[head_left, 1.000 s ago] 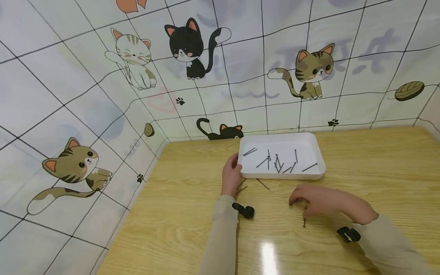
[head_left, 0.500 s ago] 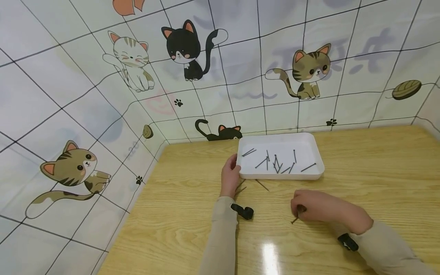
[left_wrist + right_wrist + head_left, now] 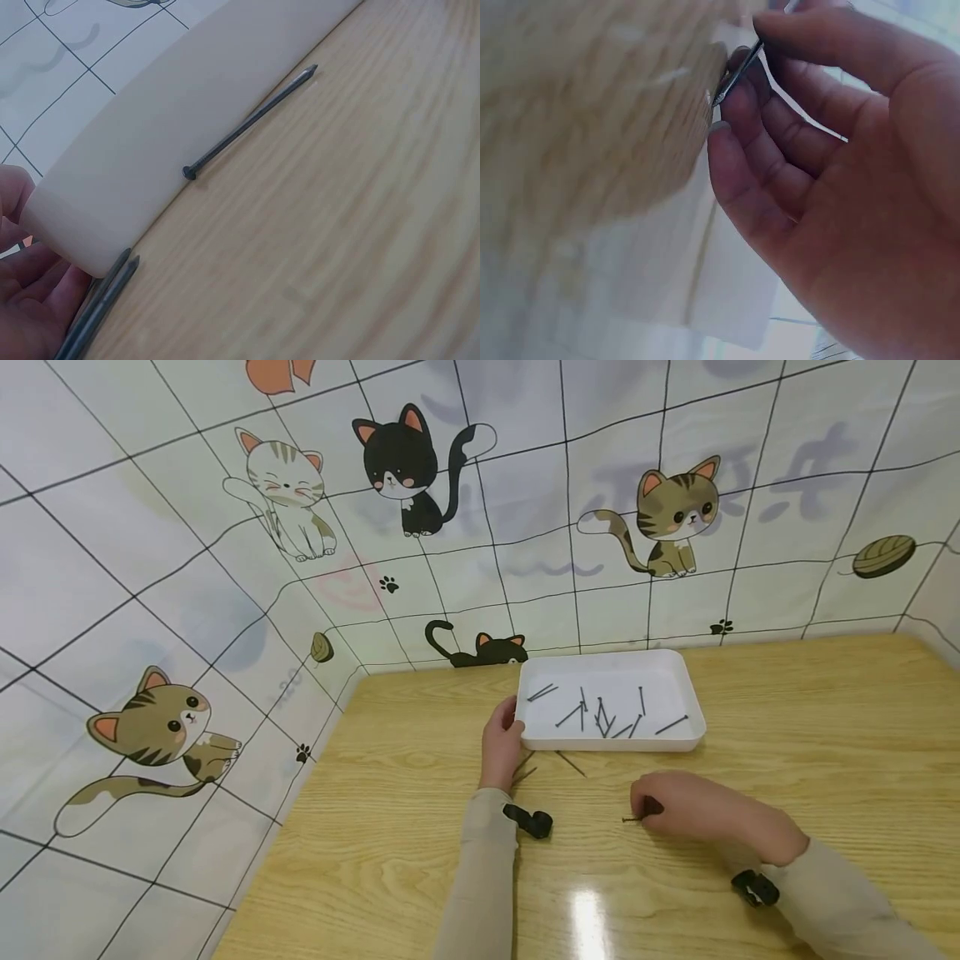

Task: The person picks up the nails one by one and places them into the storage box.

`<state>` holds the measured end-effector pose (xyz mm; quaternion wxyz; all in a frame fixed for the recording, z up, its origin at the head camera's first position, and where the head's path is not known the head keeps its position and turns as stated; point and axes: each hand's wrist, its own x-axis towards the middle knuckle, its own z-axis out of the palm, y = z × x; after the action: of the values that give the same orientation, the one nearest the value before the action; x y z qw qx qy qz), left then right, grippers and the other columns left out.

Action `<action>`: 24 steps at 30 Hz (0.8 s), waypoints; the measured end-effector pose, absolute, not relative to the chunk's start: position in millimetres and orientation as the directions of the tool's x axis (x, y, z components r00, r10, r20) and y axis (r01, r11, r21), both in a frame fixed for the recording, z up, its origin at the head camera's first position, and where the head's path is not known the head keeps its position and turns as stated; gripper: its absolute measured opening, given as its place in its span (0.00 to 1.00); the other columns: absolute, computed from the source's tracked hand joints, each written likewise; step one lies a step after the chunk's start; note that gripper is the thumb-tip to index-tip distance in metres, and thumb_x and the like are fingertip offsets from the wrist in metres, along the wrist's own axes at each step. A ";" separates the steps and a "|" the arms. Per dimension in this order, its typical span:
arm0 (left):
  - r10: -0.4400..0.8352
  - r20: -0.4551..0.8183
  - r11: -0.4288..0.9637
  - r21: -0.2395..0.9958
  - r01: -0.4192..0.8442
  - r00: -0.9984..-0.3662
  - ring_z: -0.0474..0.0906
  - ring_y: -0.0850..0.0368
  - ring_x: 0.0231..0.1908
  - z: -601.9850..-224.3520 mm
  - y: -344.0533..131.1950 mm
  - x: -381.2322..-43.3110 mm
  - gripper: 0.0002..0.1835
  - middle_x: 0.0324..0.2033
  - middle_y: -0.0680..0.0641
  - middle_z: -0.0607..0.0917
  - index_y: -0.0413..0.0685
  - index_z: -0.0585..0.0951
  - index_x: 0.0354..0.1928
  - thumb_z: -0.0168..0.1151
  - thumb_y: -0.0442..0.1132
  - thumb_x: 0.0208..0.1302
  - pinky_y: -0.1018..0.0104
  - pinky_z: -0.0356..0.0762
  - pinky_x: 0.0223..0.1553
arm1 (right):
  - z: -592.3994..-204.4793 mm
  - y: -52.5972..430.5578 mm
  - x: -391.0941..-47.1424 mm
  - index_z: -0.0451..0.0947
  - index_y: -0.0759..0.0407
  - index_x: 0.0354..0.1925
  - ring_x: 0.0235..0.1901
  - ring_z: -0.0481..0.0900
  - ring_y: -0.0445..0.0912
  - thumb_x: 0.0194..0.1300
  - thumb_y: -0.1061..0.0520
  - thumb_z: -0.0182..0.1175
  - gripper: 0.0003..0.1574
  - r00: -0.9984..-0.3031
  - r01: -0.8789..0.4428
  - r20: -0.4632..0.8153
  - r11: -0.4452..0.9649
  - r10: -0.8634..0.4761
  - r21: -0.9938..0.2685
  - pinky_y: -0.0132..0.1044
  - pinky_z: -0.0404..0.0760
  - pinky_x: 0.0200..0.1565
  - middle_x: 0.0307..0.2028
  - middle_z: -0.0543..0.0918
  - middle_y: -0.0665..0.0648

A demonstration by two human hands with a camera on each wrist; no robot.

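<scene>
My left hand (image 3: 501,747) grips the near-left corner of a white tray (image 3: 611,746), its thumb at the rim. Several dark nails (image 3: 602,718) lie scattered in the tray. Between thumb and fingertips, my right hand (image 3: 693,806) pinches one nail (image 3: 739,73) low over the table, in front of the tray; its head end sticks out to the left. In the left wrist view, a loose nail (image 3: 247,124) lies along the tray's outer wall. Two more nails (image 3: 97,307) lie side by side by my left hand, at the tray corner.
The wooden table (image 3: 390,827) runs back to a wall (image 3: 540,552) covered in cat drawings. A second wall stands along the left side. Black wrist cameras (image 3: 528,821) are strapped over both sleeves.
My right hand has picked up the nail from the table, turned it so its head points left, and shifted slightly left. My left hand stays at the tray corner.
</scene>
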<state>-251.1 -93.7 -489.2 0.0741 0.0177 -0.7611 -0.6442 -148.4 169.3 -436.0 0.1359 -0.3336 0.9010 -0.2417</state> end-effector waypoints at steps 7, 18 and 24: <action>-0.129 0.098 0.175 0.982 0.074 -0.987 0.68 0.54 0.53 -489.3 -94.5 -252.6 0.25 0.55 0.49 0.73 0.51 0.69 0.60 0.46 0.32 0.59 0.59 0.66 0.51 | -437.9 183.5 -167.0 0.75 0.54 0.43 0.33 0.72 0.38 0.60 0.58 0.55 0.11 -0.792 -0.440 -0.007 0.578 -0.611 -0.687 0.33 0.73 0.33 0.33 0.77 0.47; -0.135 0.091 0.202 0.977 0.063 -0.987 0.68 0.57 0.53 -490.4 -95.7 -251.5 0.25 0.55 0.51 0.73 0.53 0.69 0.60 0.47 0.34 0.58 0.61 0.66 0.51 | -440.6 189.9 -188.6 0.74 0.60 0.47 0.36 0.75 0.44 0.62 0.54 0.53 0.17 -0.879 -0.339 0.053 0.541 -0.474 -0.770 0.35 0.74 0.35 0.39 0.79 0.56; -0.144 0.098 0.192 0.979 0.070 -0.985 0.69 0.57 0.52 -488.6 -93.0 -250.3 0.25 0.55 0.51 0.73 0.52 0.69 0.60 0.47 0.34 0.57 0.61 0.66 0.51 | -434.0 185.4 -196.4 0.72 0.60 0.48 0.34 0.76 0.48 0.63 0.51 0.53 0.18 -0.907 -0.300 0.081 0.501 -0.413 -0.811 0.39 0.76 0.34 0.38 0.78 0.59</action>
<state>-250.3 -93.0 -488.6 0.0840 0.0240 -0.7673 -0.6353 -196.4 185.4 -434.0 0.0620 -0.2065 0.8642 -0.4547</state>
